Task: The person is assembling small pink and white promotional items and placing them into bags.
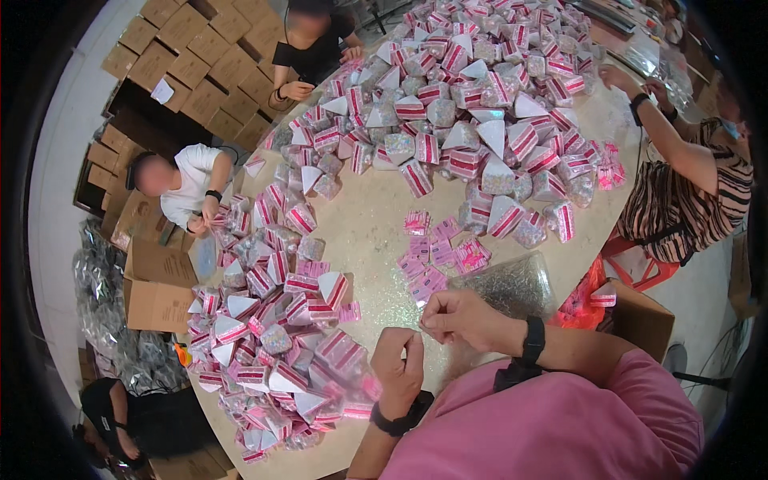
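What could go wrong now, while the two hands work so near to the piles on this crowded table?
1. The left hand is right beside the pile of pink-and-white packets; a nudge might push some off the table edge.
2. Both hands pinch something too small to identify; if the right hand drops it, it may be lost against the pale table.
3. The clear bag beside the right hand could slide and scatter the small pink cards.
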The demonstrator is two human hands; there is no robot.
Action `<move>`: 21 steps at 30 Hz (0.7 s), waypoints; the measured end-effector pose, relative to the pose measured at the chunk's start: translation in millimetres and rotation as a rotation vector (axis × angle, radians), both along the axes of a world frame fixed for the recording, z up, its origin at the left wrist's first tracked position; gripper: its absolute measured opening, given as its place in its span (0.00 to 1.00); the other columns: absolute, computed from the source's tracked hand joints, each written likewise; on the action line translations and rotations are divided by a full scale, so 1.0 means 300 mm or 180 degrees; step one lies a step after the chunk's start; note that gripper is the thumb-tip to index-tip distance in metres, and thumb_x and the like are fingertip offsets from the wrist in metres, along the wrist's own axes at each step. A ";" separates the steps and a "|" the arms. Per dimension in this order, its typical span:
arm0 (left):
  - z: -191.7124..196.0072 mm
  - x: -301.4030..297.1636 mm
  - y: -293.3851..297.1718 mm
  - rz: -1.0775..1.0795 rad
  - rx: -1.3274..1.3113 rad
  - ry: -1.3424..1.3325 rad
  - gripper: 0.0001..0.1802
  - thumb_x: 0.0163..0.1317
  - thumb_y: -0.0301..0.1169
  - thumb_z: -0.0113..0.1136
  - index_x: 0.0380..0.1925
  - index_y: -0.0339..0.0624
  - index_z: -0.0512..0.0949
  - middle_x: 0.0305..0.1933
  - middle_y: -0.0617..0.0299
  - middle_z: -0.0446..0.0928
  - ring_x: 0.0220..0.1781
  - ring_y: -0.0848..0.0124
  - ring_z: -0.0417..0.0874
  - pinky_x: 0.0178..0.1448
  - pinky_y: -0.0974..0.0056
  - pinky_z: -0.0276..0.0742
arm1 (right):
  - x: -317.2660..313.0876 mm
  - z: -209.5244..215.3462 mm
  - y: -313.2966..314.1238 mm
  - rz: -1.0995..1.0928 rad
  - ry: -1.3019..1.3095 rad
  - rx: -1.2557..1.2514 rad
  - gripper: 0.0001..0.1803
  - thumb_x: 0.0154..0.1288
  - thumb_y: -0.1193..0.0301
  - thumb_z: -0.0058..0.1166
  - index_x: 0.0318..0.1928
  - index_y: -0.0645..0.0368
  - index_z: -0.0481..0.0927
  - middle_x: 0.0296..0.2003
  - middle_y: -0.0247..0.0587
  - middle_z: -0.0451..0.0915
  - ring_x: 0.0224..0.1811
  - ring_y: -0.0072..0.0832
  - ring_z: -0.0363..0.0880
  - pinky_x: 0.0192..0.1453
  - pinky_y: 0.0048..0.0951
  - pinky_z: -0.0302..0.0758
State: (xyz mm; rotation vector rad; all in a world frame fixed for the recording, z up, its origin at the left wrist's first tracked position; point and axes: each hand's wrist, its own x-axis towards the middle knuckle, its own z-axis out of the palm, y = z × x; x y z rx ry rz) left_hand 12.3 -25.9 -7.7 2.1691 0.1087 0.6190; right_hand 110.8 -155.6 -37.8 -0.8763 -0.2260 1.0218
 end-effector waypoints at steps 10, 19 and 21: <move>0.001 -0.034 0.001 0.0388 -0.0817 0.0296 0.06 0.61 0.25 0.57 0.27 0.36 0.74 0.25 0.61 0.70 0.27 0.74 0.71 0.32 0.70 0.65 | -0.030 0.014 0.015 0.0061 -0.0097 0.0182 0.09 0.66 0.71 0.54 0.42 0.64 0.76 0.42 0.38 0.78 0.47 0.23 0.76 0.53 0.26 0.72; 0.067 0.007 0.040 -0.0806 -0.1207 0.0720 0.31 0.52 0.35 0.57 0.58 0.36 0.68 0.59 0.51 0.68 0.60 0.61 0.70 0.62 0.60 0.65 | -0.030 0.027 -0.015 0.0440 0.0022 0.0113 0.08 0.66 0.69 0.55 0.33 0.61 0.76 0.26 0.36 0.78 0.19 0.16 0.70 0.23 0.18 0.67; 0.064 0.007 0.071 -0.1304 -0.1764 0.1160 0.32 0.54 0.37 0.55 0.59 0.36 0.68 0.61 0.52 0.66 0.63 0.62 0.68 0.64 0.59 0.63 | -0.026 0.035 -0.021 0.0576 0.0014 0.0094 0.09 0.66 0.68 0.56 0.32 0.60 0.77 0.25 0.36 0.78 0.18 0.14 0.68 0.20 0.15 0.63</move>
